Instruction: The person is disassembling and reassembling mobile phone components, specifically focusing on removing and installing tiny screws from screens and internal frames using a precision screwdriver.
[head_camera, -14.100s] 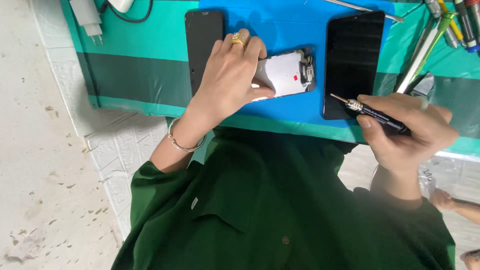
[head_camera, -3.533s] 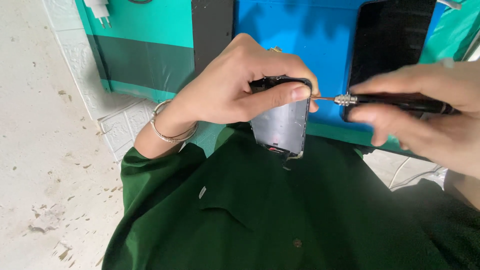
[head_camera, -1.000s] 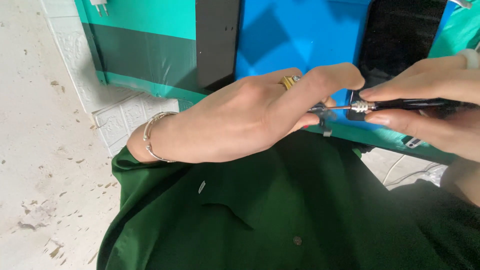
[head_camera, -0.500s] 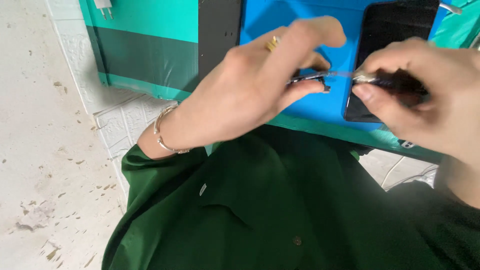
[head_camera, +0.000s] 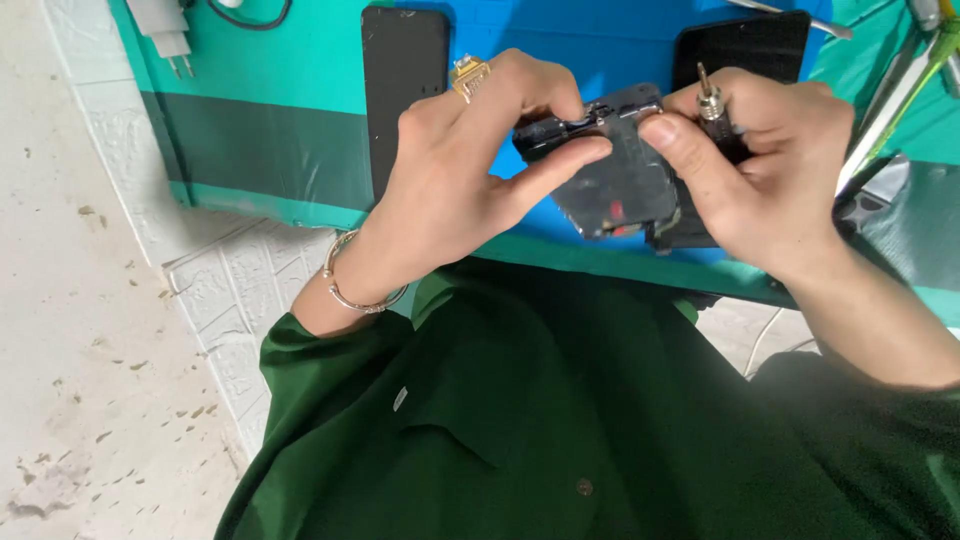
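Surface (head_camera: 270, 70): covered in teal sheet with a darker green band (head_camera: 260, 150) along the near edge; blue mat (head_camera: 600, 40) laid over the middle.
Surface side (head_camera: 240, 300): white, embossed brick pattern, below the near-left corner.
Floor (head_camera: 70, 350): pale concrete, stained, with scattered dark specks and chips.
Light: even, soft, no hard shadows.

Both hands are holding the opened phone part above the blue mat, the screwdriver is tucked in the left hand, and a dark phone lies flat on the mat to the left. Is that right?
Not quite. The head view shows the screwdriver tucked in the right hand, not the left hand. The rest stands: both hands hold the opened phone part above the blue mat, and a dark phone lies flat to the left.
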